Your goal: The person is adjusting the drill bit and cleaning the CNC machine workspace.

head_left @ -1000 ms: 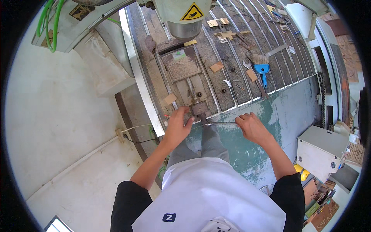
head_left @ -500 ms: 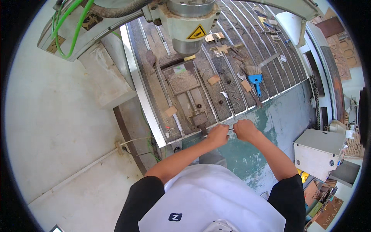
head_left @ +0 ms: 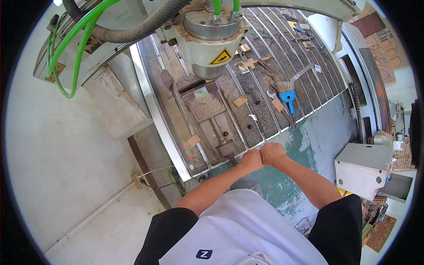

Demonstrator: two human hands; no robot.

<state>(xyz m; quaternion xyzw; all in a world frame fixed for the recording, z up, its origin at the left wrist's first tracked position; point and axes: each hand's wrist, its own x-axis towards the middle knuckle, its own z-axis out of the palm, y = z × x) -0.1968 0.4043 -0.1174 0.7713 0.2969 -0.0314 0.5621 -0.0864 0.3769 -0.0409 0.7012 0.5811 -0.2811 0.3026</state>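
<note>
Left grip: curled closed at the near edge of the bench, just right of the near end of the vise; whether a bar lies inside, I cannot tell.
Right grip: also closed, up against the left one on its right; its contents are hidden too.
Vise: on the left part of the bench, reaching its near edge, with its threaded screw bare between the near block and the plate.
Plate: dusty, flat, in the vise's middle, a small green-and-white label on its far part; a dark gap lies beyond it.
Vise work: seemingly under way, judging by where both fists are; the plate sits in place, but how tight it is, or how much turning is left, does not show.
Spindle: above the vise's far end.
Right of the vise: wooden block, open-ended wrench and blue-handled brush, all lying free of the hands.
</note>
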